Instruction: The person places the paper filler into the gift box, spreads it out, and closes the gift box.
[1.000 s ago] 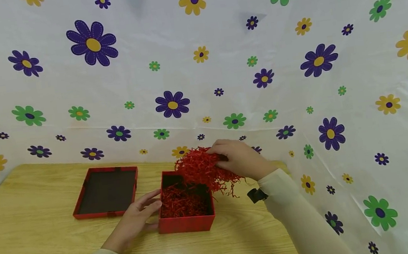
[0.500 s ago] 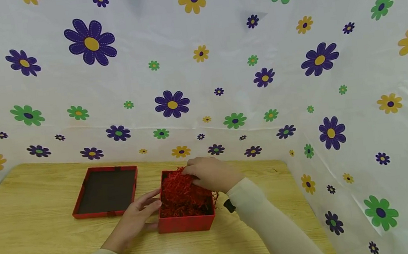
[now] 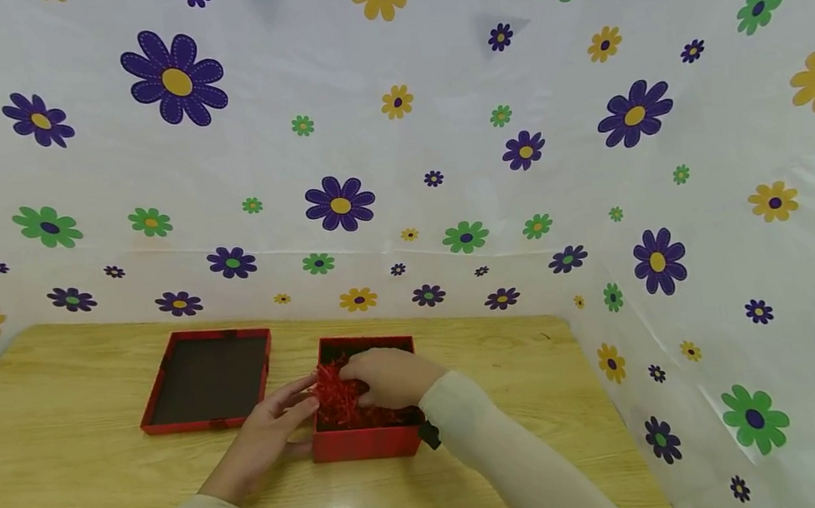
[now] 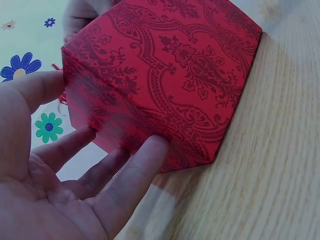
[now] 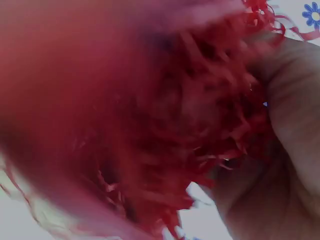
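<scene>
A red box point(image 3: 364, 443) with no cover on it stands on the table, its sides patterned in dark paisley. My left hand point(image 3: 268, 436) lies along its left side; in the left wrist view the nearly straight fingers point(image 4: 115, 195) touch the box wall point(image 4: 165, 75). My right hand point(image 3: 394, 377) reaches down inside the box from the right and holds red shredded paper point(image 3: 337, 398). In the right wrist view, thumb and fingers bend around the tangled strands point(image 5: 200, 130), partly blurred. Its fingertips and the bottom of the box are hidden.
The box's red lid point(image 3: 212, 380) lies upturned to the left, dark inside. Beneath everything is a light wooden table point(image 3: 63, 477). A white sheet point(image 3: 268, 152) printed with flowers hangs behind and on the right side.
My right hand has moved left and down, bringing the clump of shredded paper from above the box's back right corner into the box. The left hand keeps its place on the box.
</scene>
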Demonstrator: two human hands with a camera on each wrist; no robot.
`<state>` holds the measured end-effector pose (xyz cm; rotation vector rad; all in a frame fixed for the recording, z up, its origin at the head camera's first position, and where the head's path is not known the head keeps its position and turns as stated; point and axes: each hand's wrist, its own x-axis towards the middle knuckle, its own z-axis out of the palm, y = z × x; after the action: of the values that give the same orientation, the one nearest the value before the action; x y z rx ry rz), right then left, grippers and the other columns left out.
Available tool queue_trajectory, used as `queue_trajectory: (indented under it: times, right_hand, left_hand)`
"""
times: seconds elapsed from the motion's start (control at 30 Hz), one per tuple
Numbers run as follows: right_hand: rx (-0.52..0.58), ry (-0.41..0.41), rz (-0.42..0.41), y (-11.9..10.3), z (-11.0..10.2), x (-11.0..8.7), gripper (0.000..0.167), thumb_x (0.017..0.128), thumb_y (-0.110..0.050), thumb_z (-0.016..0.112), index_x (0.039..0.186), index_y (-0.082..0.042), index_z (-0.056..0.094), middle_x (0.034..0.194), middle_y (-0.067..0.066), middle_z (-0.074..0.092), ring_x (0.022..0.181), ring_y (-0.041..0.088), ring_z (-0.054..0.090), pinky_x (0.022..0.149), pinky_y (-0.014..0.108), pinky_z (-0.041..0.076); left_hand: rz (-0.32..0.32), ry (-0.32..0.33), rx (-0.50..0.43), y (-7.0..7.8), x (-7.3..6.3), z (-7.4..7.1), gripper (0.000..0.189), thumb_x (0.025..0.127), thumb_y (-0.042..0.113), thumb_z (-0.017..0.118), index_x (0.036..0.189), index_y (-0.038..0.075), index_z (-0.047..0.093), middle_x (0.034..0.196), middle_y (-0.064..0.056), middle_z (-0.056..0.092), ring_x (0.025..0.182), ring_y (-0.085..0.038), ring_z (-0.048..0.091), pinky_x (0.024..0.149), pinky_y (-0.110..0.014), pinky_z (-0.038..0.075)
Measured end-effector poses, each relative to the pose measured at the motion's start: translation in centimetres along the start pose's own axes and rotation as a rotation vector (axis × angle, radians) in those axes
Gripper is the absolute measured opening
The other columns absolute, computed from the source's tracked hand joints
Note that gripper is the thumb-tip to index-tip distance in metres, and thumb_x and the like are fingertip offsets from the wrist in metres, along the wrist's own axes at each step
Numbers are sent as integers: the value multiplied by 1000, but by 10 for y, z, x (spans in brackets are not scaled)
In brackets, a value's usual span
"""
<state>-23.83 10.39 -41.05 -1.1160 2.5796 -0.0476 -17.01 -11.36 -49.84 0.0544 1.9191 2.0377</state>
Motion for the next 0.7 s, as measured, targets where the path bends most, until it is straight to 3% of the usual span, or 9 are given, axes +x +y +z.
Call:
queue_trajectory:
  times: [0.13,0.23,0.5,0.7]
  right_hand:
    - [75,-34,-9,6,20,-2,41,99,-21,73,139,-14,65,132,-2,67,122,12,62,105,26,48]
    - [97,-13,-41,11,24,-8,41,101,-22,71,140,-13,63,136,-1,65,125,12,60,106,26,47]
    - [263,95,-76,23,-4,-43,47,105,-31,64,149,-16,57,152,0,54,142,18,48,116,37,40]
    - [385,215,4,49,-12,-75,49,103,-27,67,150,-15,55,155,4,50,146,27,43,119,49,36]
  left_hand:
    - [-9,2,-7,-1,1,2,64,105,38,62,160,15,39,154,-22,41,134,-36,52,90,-49,59]
    - [-12,5,-13,-1,1,3,64,105,38,62,160,15,40,154,-21,42,137,-37,49,90,-49,59]
    - [-16,-5,-28,-2,2,1,64,105,38,63,160,17,40,155,-21,40,134,-35,51,90,-50,59]
    - [-8,-5,-12,-3,2,-2,64,104,38,64,160,18,40,155,-21,41,136,-37,49,90,-49,59]
